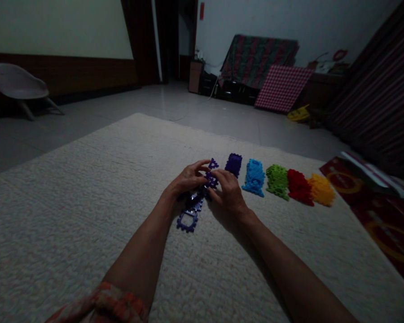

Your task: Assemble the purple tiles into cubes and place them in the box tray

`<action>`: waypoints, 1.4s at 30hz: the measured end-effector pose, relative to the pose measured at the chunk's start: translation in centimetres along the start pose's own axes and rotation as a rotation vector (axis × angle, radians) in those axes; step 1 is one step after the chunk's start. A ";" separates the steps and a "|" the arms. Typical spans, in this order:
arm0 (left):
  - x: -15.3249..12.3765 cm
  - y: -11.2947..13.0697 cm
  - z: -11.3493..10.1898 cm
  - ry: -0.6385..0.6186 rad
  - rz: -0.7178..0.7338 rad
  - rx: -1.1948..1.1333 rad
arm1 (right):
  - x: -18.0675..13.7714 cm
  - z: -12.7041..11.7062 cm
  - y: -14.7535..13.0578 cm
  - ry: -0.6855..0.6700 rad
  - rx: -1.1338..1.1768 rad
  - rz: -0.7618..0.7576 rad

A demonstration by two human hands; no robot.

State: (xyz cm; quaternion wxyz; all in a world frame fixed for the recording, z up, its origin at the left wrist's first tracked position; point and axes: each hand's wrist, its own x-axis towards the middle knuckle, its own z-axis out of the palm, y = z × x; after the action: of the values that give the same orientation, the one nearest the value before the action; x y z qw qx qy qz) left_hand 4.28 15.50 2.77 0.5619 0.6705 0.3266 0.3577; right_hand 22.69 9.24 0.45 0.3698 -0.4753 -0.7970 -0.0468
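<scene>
Both hands meet over a row of purple interlocking plastic tiles (194,202) that lies on the pale rug. My left hand (191,176) comes in from the left, its fingers closed on the edge of a purple tile (211,180). From the right, my right hand (228,190) grips the same tile with thumb and fingertips. Nearest to me, a purple tile with a rounded opening (187,221) ends the row. Just behind my right hand is a stack of purple tiles (234,164). The fingers partly hide the joints between the tiles.
Blue (255,177), green (278,181), red (300,186) and yellow tile piles (321,189) line up to the right on the rug (97,202). Dark red boxes (384,220) border its right side. A small chair (18,83) stands far left, a checked cloth panel (284,87) at the back.
</scene>
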 end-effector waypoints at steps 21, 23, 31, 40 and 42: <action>0.3 -0.9 0.2 0.044 0.018 -0.021 | 0.7 -1.5 0.0 -0.136 -0.013 -0.036; 0.3 -0.9 0.1 0.027 0.016 -0.006 | 0.8 -1.7 -0.1 -0.207 -0.029 -0.084; 0.2 -1.1 0.4 0.018 -0.016 0.031 | 0.8 -1.5 -0.6 -0.287 -0.155 -0.071; 0.2 0.1 0.2 0.089 -0.008 -0.025 | 0.8 -2.3 0.0 -0.133 -0.253 -0.018; 0.3 0.3 -0.2 0.226 -0.009 -0.016 | 0.5 -2.7 1.8 -0.067 -0.305 0.041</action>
State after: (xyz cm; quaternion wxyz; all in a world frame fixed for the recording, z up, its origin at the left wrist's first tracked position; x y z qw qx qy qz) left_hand 4.28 15.83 3.11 0.5285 0.6200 0.3880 0.4310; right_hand 25.46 9.42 2.21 0.2677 -0.5432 -0.7827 -0.1438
